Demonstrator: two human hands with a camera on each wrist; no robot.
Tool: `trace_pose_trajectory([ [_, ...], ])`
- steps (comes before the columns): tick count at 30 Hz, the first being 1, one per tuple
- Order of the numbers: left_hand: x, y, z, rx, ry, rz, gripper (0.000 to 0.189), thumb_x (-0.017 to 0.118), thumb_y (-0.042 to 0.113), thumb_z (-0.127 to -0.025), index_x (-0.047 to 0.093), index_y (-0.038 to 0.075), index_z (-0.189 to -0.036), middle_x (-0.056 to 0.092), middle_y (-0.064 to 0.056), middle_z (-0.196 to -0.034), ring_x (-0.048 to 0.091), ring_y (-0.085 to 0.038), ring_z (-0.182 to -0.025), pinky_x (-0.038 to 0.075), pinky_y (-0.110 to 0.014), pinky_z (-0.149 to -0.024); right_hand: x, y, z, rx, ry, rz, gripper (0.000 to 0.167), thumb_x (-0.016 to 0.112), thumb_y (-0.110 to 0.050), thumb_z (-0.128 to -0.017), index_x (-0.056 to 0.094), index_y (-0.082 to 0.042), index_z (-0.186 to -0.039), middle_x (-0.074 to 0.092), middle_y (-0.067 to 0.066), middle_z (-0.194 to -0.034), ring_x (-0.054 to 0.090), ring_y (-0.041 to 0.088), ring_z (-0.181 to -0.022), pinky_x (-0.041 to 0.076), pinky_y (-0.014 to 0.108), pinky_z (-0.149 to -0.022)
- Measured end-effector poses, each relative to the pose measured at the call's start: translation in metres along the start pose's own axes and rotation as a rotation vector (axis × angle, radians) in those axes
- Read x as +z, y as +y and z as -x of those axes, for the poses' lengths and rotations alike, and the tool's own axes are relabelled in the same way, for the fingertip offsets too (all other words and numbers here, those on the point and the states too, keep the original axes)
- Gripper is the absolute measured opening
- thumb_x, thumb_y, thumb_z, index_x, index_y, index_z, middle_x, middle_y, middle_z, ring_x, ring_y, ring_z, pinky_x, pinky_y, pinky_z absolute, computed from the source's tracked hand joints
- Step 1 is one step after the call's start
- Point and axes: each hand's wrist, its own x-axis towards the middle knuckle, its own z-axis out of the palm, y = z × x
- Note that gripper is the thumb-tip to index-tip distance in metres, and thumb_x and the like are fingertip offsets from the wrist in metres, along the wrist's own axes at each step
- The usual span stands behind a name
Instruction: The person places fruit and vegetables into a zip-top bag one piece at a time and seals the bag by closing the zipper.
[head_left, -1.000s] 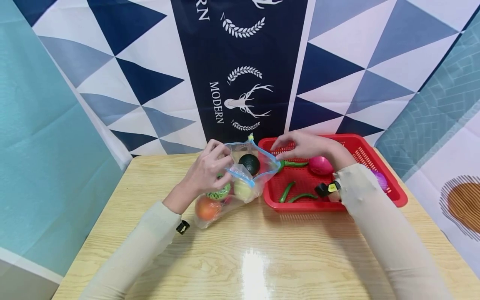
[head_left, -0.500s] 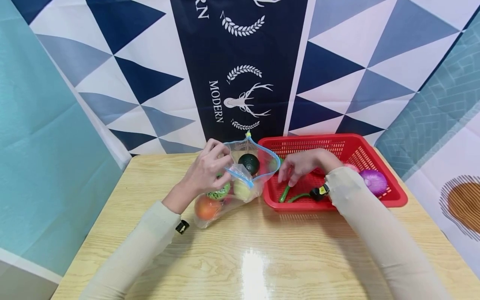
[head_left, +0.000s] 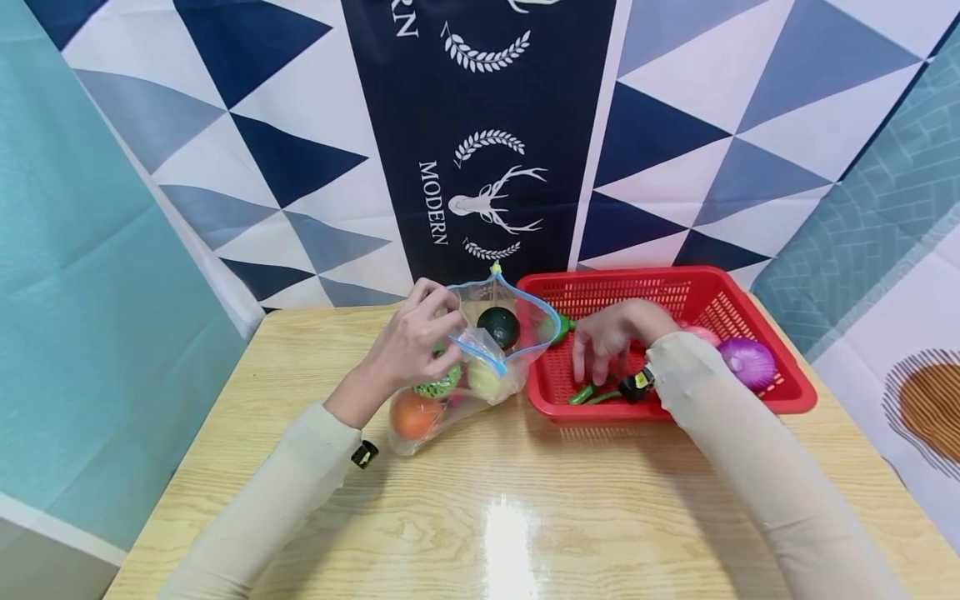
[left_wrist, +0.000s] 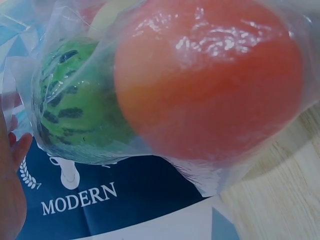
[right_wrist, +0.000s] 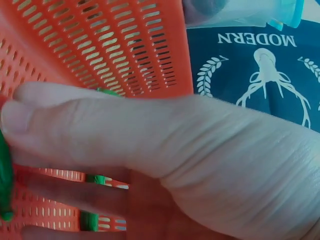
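In the head view my left hand [head_left: 420, 333] pinches the rim of a clear zip bag [head_left: 450, 417] with a blue seal, its mouth spread wide. Inside are an orange-red round fruit [left_wrist: 210, 80], a green ball with dark markings [left_wrist: 80, 100], a pale green fruit [head_left: 483, 379] and a dark avocado [head_left: 498, 327]. My right hand [head_left: 611, 333] reaches down into the red basket [head_left: 551, 412], fingers bent, thumb and fingertips at a green chili pepper [right_wrist: 5, 180]. A second green chili pepper [head_left: 603, 397] lies beside it.
A purple onion [head_left: 747, 364] sits at the basket's right end, with a pink item [head_left: 701, 335] next to it, partly behind the sleeve. A green pepper [head_left: 561, 329] lies near the bag's mouth. The wooden table [head_left: 420, 517] extends in front.
My right hand has moved from the bag's mouth down into the basket, to the chili peppers. One chili pepper has turned and shifted. My left hand has stayed at the bag's rim.
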Motion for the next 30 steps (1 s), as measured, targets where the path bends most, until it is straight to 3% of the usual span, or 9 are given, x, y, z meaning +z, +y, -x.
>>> trace_pose_trajectory([
  [10, -0.001, 0.002, -0.001, -0.009, -0.009, -0.002, 0.018, 0.059, 0.018, -0.087, 0.073, 0.008, -0.092, 0.066, -0.013, -0.102, 0.058, -0.037, -0.107, 0.059, -0.05, -0.092, -0.001, -0.007, 0.0, 0.048, -0.058, 0.093, 0.029, 0.083, -0.016, -0.097, 0.085, -0.015, -0.126, 0.073, 0.005, -0.132, 0.071, 0.022, -0.116, 0.07, 0.053, -0.097],
  [16, 0.0, 0.002, -0.001, -0.015, -0.013, -0.002, 0.018, 0.059, 0.017, -0.087, 0.073, 0.008, -0.092, 0.066, -0.013, -0.102, 0.058, -0.036, -0.108, 0.059, -0.05, -0.092, 0.0, -0.011, 0.0, 0.065, -0.084, 0.11, 0.028, 0.081, -0.02, -0.098, 0.085, -0.016, -0.125, 0.077, -0.001, -0.123, 0.07, 0.019, -0.108, 0.068, 0.057, -0.099],
  [20, 0.0, 0.002, 0.0, -0.017, -0.016, -0.004, 0.017, 0.059, 0.018, -0.088, 0.073, 0.008, -0.092, 0.065, -0.013, -0.103, 0.059, -0.036, -0.108, 0.059, -0.05, -0.091, 0.001, -0.01, 0.001, 0.08, -0.088, 0.096, 0.022, 0.081, -0.023, -0.097, 0.085, -0.016, -0.117, 0.08, -0.004, -0.11, 0.07, 0.015, -0.1, 0.069, 0.047, -0.089],
  [25, 0.0, 0.002, 0.0, -0.021, -0.013, -0.004, 0.017, 0.059, 0.019, -0.088, 0.073, 0.008, -0.091, 0.065, -0.013, -0.103, 0.058, -0.036, -0.108, 0.059, -0.049, -0.091, 0.002, -0.009, 0.001, 0.106, -0.103, 0.08, 0.012, 0.082, -0.029, -0.096, 0.082, -0.02, -0.104, 0.081, -0.004, -0.096, 0.069, 0.012, -0.087, 0.061, 0.03, -0.073],
  [30, -0.001, 0.002, -0.001, -0.02, -0.013, -0.007, 0.018, 0.059, 0.018, -0.087, 0.073, 0.008, -0.092, 0.065, -0.013, -0.103, 0.058, -0.036, -0.108, 0.059, -0.049, -0.091, 0.002, -0.007, 0.001, 0.105, -0.107, 0.064, 0.012, 0.082, -0.029, -0.097, 0.083, -0.019, -0.104, 0.078, -0.006, -0.09, 0.068, 0.01, -0.084, 0.059, 0.03, -0.073],
])
